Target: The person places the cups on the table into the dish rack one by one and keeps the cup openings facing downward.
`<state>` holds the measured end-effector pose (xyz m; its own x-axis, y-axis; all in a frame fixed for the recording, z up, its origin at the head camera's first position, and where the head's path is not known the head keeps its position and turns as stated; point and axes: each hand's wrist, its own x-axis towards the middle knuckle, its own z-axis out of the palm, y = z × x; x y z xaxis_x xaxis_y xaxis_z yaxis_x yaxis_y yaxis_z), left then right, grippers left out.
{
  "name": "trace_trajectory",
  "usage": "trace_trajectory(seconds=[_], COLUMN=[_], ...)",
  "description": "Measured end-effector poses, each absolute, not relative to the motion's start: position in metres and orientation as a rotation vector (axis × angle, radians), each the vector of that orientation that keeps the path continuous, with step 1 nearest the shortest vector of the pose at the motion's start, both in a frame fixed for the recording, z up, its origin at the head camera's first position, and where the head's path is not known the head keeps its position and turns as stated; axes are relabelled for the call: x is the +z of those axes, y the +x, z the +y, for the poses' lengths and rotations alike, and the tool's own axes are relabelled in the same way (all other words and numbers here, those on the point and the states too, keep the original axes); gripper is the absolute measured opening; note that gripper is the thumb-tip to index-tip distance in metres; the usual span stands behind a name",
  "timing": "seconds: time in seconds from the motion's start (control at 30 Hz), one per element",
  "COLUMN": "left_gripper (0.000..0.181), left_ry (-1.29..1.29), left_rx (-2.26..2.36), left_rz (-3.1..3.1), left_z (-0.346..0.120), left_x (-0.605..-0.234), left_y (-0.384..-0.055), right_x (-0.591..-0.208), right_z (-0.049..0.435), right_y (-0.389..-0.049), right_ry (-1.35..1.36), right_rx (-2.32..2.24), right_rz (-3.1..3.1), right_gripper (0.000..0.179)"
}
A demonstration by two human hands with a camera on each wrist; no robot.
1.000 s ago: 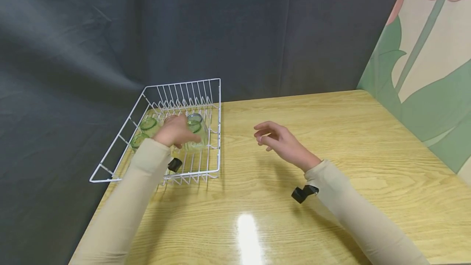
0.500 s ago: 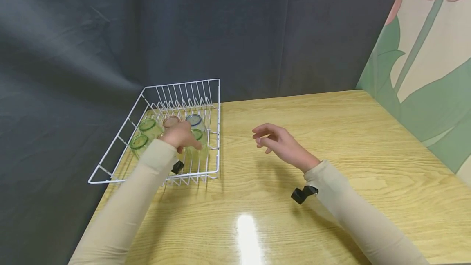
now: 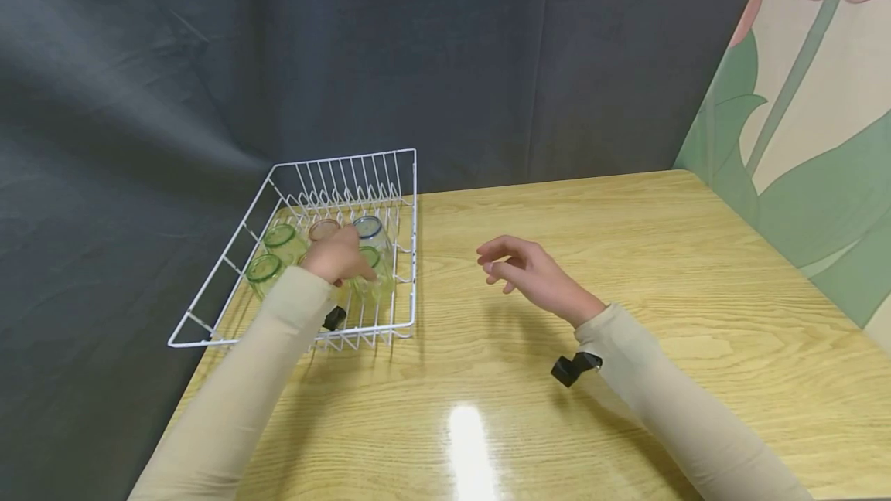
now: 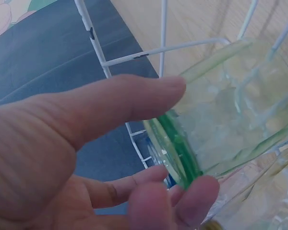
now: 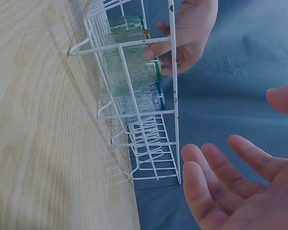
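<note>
My left hand is inside the white wire dish rack, gripping a green-tinted drinking glass near its top end. In the left wrist view, my thumb lies on one side of this glass and the fingertips on the other, around its thick green ring. The glass stands among the rack's wires at the right front. Just behind it is a clear glass with a blue ring. To the right of the rack, my right hand hovers over the table with loosely bent fingers and holds nothing.
The dish rack stands at the table's left back. It also holds two green glasses on the left, a reddish-ringed glass, and an amber-ringed one mostly behind my hand. A dark curtain hangs behind the wooden table.
My left hand has come down and slightly nearer with the green glass, uncovering the reddish-ringed glass. My right hand has hardly moved.
</note>
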<state>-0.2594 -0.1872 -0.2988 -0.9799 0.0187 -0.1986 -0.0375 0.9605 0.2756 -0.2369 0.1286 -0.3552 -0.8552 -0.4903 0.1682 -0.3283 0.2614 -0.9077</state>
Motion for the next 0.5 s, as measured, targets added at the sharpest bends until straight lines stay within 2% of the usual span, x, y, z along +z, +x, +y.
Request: trace_trajectory(seconds=[0.2,0.5], left_gripper=[0.034,0.038], left_ry=[0.014,0.036], left_rx=[0.417,0.451], left_rz=[2.982,2.991], left_z=[-0.1869,-0.191], left_x=[-0.2964,-0.2976], left_y=[-0.26,-0.2587], right_x=[-0.3565,-0.358], right_z=[0.1303,0.1314], right_y=[-0.2381,-0.2364], right_ry=[-0.777,-0.775], right_rx=[-1.651,-1.647], right_rz=[2.38,2.398], right_gripper=[0.032,0.03])
